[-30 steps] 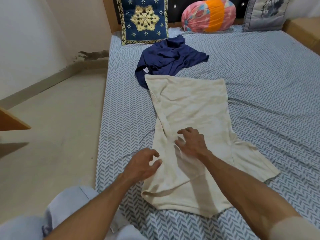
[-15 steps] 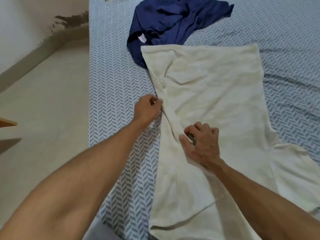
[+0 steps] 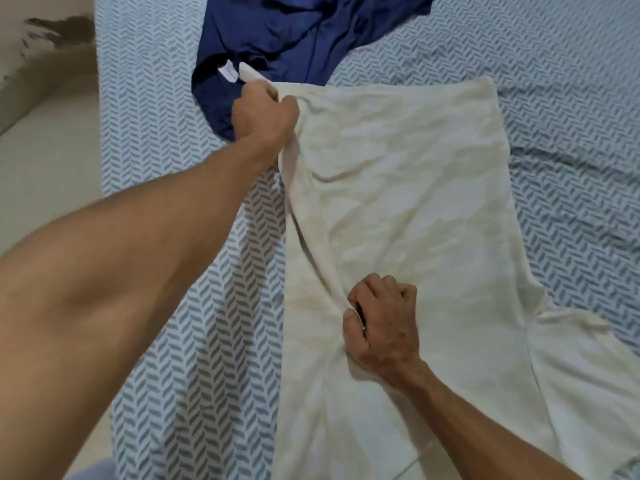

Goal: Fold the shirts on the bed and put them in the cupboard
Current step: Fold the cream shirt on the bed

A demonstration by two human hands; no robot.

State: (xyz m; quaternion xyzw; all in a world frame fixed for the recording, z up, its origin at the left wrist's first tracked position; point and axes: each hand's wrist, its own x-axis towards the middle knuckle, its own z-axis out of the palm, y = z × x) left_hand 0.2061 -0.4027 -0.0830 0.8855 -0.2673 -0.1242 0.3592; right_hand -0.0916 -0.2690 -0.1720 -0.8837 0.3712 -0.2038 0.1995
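Note:
A cream shirt (image 3: 408,188) lies spread on the bed, its left side folded inward along a long crease. My left hand (image 3: 265,114) grips the far left corner of that fold, close to the hem. My right hand (image 3: 382,325) pinches the same crease lower down, near the middle of the shirt. A short sleeve (image 3: 585,362) sticks out at the lower right. A crumpled navy shirt (image 3: 294,39) with a white neck label lies just beyond, its near edge partly under my left hand and the cream shirt.
The bed sheet (image 3: 571,109) has a grey-and-white herringbone pattern and runs to the right and far side. The bed's left edge borders a pale floor (image 3: 45,161). A stained wall base (image 3: 48,39) shows at the upper left.
My left hand has slid up the folded edge to the shirt's far corner and closed on it. My right hand still holds the crease. The view has moved closer.

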